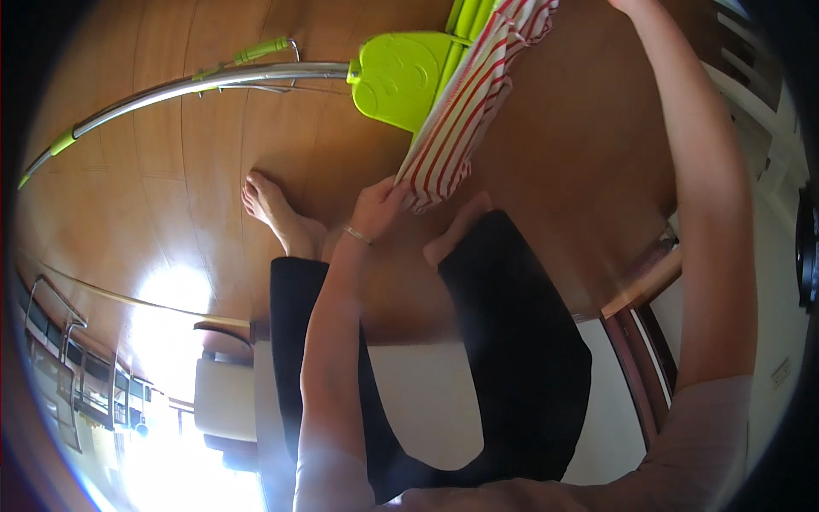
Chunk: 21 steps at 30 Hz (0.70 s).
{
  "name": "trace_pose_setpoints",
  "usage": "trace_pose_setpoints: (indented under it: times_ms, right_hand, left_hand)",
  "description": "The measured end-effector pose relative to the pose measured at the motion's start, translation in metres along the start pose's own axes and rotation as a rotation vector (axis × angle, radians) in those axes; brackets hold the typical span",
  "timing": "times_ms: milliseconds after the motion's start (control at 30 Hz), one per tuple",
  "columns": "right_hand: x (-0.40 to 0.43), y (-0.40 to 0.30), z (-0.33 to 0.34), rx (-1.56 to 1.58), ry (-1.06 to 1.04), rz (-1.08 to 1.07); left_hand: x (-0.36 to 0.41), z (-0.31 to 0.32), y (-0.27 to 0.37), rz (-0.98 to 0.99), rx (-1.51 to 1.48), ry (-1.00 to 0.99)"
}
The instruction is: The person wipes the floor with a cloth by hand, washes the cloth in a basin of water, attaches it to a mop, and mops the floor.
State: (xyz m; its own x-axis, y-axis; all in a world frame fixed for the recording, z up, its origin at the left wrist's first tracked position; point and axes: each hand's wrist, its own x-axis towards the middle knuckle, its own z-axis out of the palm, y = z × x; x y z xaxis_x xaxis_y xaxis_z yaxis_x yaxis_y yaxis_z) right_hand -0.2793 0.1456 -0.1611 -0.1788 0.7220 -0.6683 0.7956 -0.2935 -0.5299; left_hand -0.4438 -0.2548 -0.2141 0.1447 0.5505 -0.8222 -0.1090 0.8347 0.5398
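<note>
My left hand (379, 206), with a thin bracelet at the wrist, pinches the near end of a red-and-white striped cloth (457, 137). The fabric stretches along the edge of a lime-green plastic mop head (400, 80) and runs past the top of the picture. A smiling face is moulded into the green plate. From that plate a metal mop handle (224, 78) extends left, with a green lever grip (262, 50) beside it. My right arm reaches up along the right side; only a sliver of my right hand (622, 3) shows at the top edge, its fingers hidden.
Under the mop lies a brown wood-plank floor (192, 141). My bare left foot (269, 205) and right foot (461, 224) rest close to the cloth. Metal-framed furniture (96, 384) and strong glare are at lower left. A wooden door frame (633, 358) stands at right.
</note>
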Motion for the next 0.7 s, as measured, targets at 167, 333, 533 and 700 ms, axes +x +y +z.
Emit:
trace_pose_setpoints:
  times_ms: [167, 333, 533, 700]
  right_hand:
    - [0.065, 0.004, 0.042, -0.272, 0.233, -0.269]
    - [0.066, 0.016, 0.061, -0.246, 0.335, -0.161]
    - [0.022, 0.084, 0.014, 0.14, 0.456, -0.131]
    - [-0.063, 0.123, 0.027, 0.152, 0.26, 0.196]
  left_hand:
    - [0.029, -0.017, -0.015, 0.014, 0.129, 0.043]
    - [0.026, -0.014, -0.03, 0.025, -0.344, 0.275]
    - [0.007, -0.036, 0.007, 0.19, 0.242, 0.758]
    - [0.011, -0.08, 0.096, 0.44, 0.772, 0.767]
